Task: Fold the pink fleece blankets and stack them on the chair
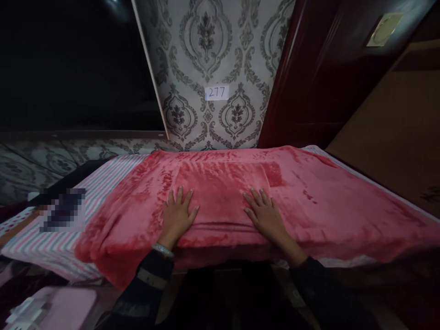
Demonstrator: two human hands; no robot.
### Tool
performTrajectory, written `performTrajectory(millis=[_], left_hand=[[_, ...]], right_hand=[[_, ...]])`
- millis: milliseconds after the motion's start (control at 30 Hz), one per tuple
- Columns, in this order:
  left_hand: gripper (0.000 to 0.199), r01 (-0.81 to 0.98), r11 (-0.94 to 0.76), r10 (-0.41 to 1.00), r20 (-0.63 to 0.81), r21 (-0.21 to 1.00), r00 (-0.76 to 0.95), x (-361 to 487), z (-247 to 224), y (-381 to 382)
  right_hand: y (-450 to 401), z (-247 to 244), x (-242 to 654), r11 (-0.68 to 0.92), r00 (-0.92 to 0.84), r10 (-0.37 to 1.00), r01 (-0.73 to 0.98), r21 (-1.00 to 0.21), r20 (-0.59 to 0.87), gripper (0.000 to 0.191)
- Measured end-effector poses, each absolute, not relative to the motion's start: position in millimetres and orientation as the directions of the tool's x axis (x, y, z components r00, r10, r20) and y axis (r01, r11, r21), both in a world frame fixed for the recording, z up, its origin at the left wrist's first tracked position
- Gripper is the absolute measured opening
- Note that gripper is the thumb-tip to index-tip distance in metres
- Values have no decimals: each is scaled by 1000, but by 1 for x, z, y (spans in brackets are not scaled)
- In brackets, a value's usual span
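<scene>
A red plush blanket [330, 197] is spread over a table covered with a striped cloth [96, 188]. On its middle lies a folded piece of similar red plush fabric [220, 192], roughly rectangular, with layered folds along its near edge. My left hand [178, 217] rests flat at the left side of the folded piece, fingers spread, a bracelet on the wrist. Flat on its right side is my right hand [266, 214], its fingers also apart. Neither hand grips anything.
Patterned wallpaper with a paper label [217, 92] reading 277 rises behind the table. A large dark screen [75, 68] is at the back left. A cardboard panel [395, 133] stands on the right. At the lower left is a pink surface [72, 305].
</scene>
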State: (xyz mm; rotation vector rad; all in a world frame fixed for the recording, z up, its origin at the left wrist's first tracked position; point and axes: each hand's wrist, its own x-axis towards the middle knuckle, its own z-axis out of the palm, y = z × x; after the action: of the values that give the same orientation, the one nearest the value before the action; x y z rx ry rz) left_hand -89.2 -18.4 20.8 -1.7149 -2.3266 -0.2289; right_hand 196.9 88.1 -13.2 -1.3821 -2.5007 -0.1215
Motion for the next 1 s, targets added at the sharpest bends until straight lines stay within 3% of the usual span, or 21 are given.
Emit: performTrajectory(millis=[367,467,700,900,1000], left_hand=[[57,951,299,900,353,-74,-255,-90,25,-20],[56,951,306,887,374,-39,-270,-72,30,-18],[59,974,-224,884,428,29,190,20,2,-14],[64,980,-198,858,483,-4,176,31,-24,-23],[64,981,-195,853,494,2,168,29,-25,-25]], right_hand=[[55,-38,217,533,-460,794,841,-91,398,54],[41,-52,228,557,-453,762,823,-110,464,57],[13,-73,243,583,-433,732,797,-155,526,53],[24,-34,250,589,-377,751,753,-293,541,49],[46,1,235,601,-387,743,744,-292,546,50]])
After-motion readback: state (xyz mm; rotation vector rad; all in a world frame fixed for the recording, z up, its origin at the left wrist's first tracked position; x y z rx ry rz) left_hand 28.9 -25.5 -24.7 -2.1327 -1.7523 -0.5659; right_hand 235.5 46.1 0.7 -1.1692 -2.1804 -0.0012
